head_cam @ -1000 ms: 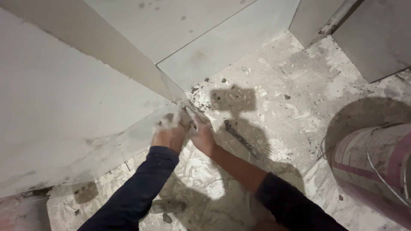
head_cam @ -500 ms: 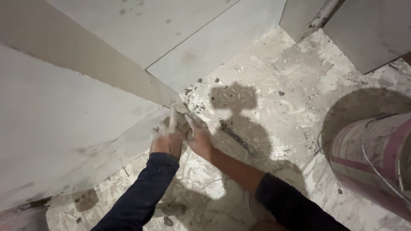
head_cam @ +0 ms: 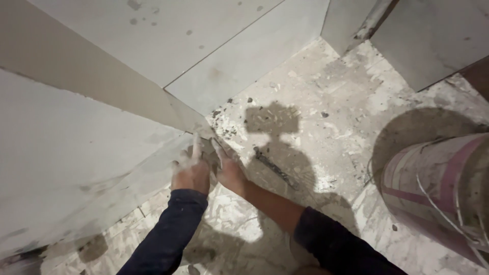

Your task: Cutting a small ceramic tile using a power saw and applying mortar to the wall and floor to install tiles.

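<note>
Two hands met at the frame's centre in the head view, at the lower corner of a large grey tile (head_cam: 76,153) filling the left side. The left hand (head_cam: 191,173) pressed on the tile's corner, fingers extended and dusty; the right hand (head_cam: 229,173) touched the edge, fingers straight. A stained bucket (head_cam: 438,188) stood at right on the mortar-flecked floor (head_cam: 331,102).

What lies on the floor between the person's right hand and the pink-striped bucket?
In the head view, between the right hand and the bucket lies a thin dark tool or rod on the mortar-spattered floor; otherwise only shadow.
</note>
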